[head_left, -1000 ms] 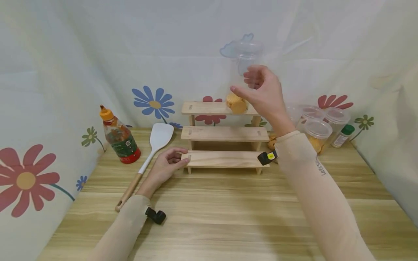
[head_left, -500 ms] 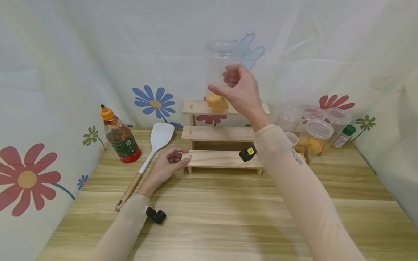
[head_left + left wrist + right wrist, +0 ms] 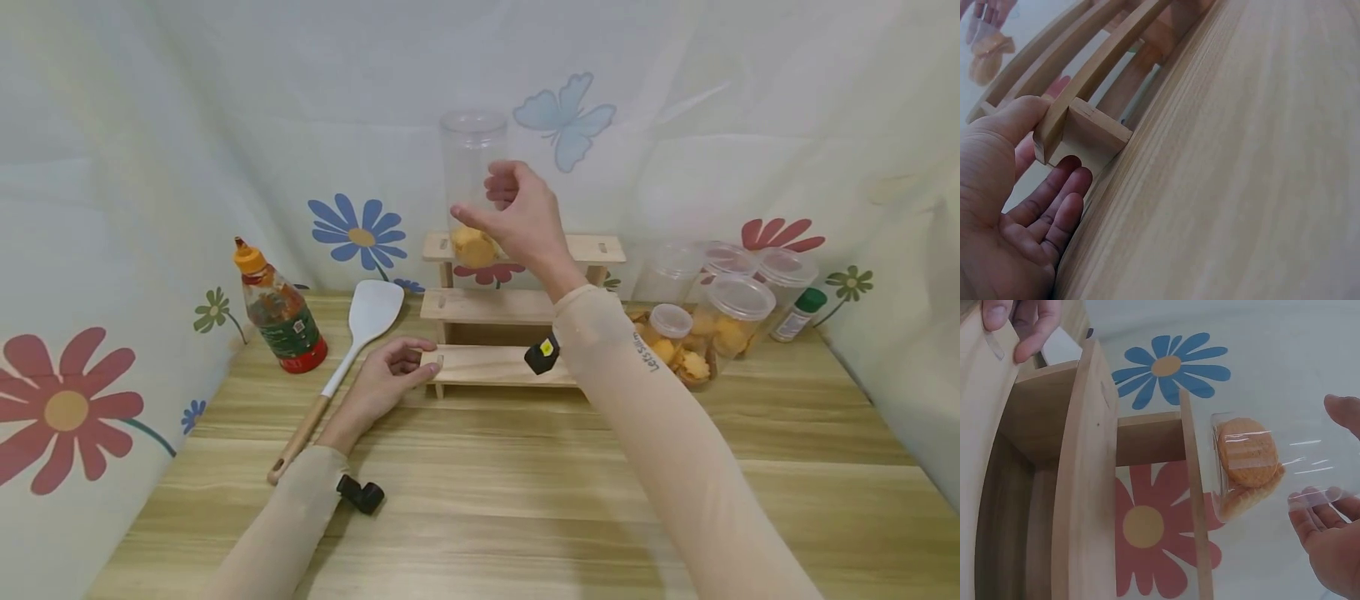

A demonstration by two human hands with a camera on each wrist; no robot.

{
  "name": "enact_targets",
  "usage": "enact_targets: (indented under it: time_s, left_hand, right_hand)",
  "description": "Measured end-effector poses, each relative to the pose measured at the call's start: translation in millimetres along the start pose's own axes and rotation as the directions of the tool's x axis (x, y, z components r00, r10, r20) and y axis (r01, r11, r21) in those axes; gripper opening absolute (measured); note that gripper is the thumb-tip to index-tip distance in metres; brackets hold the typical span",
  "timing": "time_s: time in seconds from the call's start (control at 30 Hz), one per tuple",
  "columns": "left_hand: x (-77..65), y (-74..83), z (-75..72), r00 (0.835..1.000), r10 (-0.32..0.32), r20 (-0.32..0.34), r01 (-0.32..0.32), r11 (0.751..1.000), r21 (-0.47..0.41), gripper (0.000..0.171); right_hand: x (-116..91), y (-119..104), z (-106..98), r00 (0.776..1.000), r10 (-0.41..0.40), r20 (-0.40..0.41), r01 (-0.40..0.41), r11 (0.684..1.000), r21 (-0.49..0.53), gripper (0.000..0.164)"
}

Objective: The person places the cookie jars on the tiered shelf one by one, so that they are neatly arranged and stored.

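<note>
Jar [image 3: 467, 179]: clear, near upright, over the left part of the rack's top shelf [image 3: 585, 248]; your right-wrist view shows a gap between base and board, so it appears not to be set down.
Cookies [image 3: 474, 248]: lying at the bottom of the jar.
Right hand [image 3: 525, 221]: your fingers and thumb grasp the jar's wall about mid-height.
Left hand [image 3: 382, 379]: your thumb and forefinger pinch the left end of the bottom shelf [image 3: 487, 364]; the other fingers curl loosely below it.
Rack [image 3: 506, 307]: three wooden tiers, standing on the counter [image 3: 465, 500].
Top shelf risk: the board is narrow; if you lower the jar off its depth, the base may overhang front or back and tip.
Left end risk: placed too far left, the jar could lose support at the board's end.
Grip risk: smooth plastic held high above its load may swing or slip if your fingers slacken before the base is flat.
Rack risk: a bump from the jar could shift the frame should your left pinch loosen.
Spatula [image 3: 375, 312]: near your left forearm; a careless withdrawal could knock it.
</note>
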State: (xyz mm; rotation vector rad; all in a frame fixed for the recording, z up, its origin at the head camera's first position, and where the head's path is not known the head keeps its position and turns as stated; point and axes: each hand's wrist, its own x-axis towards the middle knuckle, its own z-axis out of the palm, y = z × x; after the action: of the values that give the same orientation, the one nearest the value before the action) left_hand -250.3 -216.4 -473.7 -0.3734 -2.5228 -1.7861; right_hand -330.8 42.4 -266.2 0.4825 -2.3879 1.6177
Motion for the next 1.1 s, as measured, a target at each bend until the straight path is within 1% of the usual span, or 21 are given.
enact_targets:
  time_s: [0.23,0.4,0.6,0.87,1.1]
  left_hand:
    - [-0.8,1.7,0.4,1.000,0.007,0.004,-0.007,1.000,0.007,0.035]
    - [-1.6,2.0,0.3,1.000,0.000,0.001,0.000,1.000,0.011,0.035]
    - [-2.4,2.6,-0.4,1.000,-0.009,-0.002,0.009,1.000,0.001,0.035]
    - [-1.5,4.1,0.2,1.000,0.003,-0.003,-0.003,1.000,-0.002,0.036]
    - [-2.5,4.4,0.2,1.000,-0.006,-0.007,0.006,1.000,0.001,0.036]
  right_hand:
    - [1,5,8,1.000,0.005,-0.013,-0.005,1.000,-0.013,0.083]
    - [1,7,11,0.999,0.007,-0.037,-0.007,1.000,0.000,0.083]
    - [1,8,13,0.997,0.052,-0.053,-0.053,0.999,-0.007,0.079]
    - [5,13,17,0.993,0.092,-0.071,-0.093,0.996,-0.008,0.080]
    - [6,21,20,0.994,0.084,-0.069,-0.085,0.996,-0.014,0.078]
